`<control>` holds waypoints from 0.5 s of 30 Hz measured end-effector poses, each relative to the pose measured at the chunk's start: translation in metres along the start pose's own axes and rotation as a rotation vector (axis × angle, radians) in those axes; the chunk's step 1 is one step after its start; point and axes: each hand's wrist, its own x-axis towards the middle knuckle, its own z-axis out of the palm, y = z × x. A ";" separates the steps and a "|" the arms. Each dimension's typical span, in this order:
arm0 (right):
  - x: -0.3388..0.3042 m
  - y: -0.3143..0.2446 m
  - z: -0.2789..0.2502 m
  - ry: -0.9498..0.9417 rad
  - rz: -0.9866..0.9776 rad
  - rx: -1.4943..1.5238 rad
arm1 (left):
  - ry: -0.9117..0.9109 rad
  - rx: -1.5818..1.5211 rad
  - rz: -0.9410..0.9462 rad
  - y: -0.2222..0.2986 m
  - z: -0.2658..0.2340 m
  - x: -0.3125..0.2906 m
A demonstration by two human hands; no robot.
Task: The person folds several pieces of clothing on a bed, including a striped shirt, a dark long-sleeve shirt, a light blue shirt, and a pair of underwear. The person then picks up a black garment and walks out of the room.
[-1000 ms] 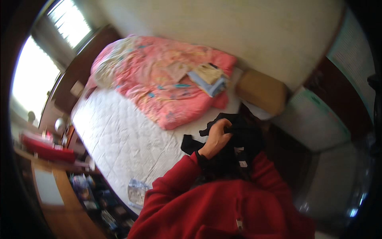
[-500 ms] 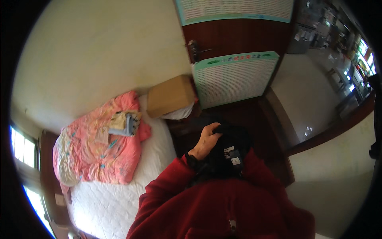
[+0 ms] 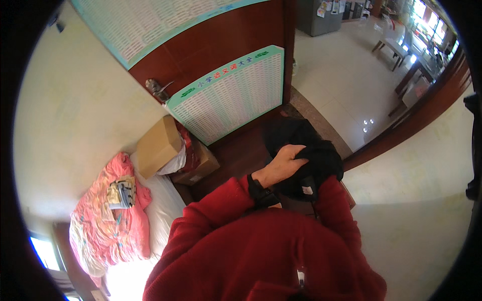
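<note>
My left hand [image 3: 281, 164] grips a bunched black piece of clothing [image 3: 296, 133], its thumb and fingers closed on the fabric. The garment hangs in front of my body, and a small white label [image 3: 307, 190] shows on its lower part. A dark band sits round my left wrist. My right forearm, in a red sleeve [image 3: 334, 200], runs up into the black cloth. The cloth covers my right hand, so its fingers are hidden.
At left, a bed [image 3: 158, 193] carries a pink quilt [image 3: 130, 228] with folded clothes [image 3: 120, 194] on top. Cardboard boxes [image 3: 158, 145] stand between bed and wall. An open brown door [image 3: 201, 60] bears charts. Past the doorway lie a tiled floor [image 3: 331, 85] and chairs [image 3: 394, 42].
My view has swung right toward the doorway, so the bed and door sit farther left. My left hand still grips the black garment, which now covers the end of my right sleeve.
</note>
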 end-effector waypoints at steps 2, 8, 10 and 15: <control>-0.002 -0.001 -0.020 0.038 0.000 0.009 | -0.005 -0.082 0.077 -0.004 0.017 0.022; 0.011 -0.003 -0.073 0.144 0.000 0.022 | 0.028 0.095 0.074 -0.018 0.019 0.095; 0.024 -0.004 -0.091 0.179 -0.002 0.025 | 0.171 0.392 0.261 -0.024 0.014 0.127; 0.073 -0.005 -0.142 0.230 -0.006 0.006 | 0.193 0.281 0.298 -0.047 0.002 0.222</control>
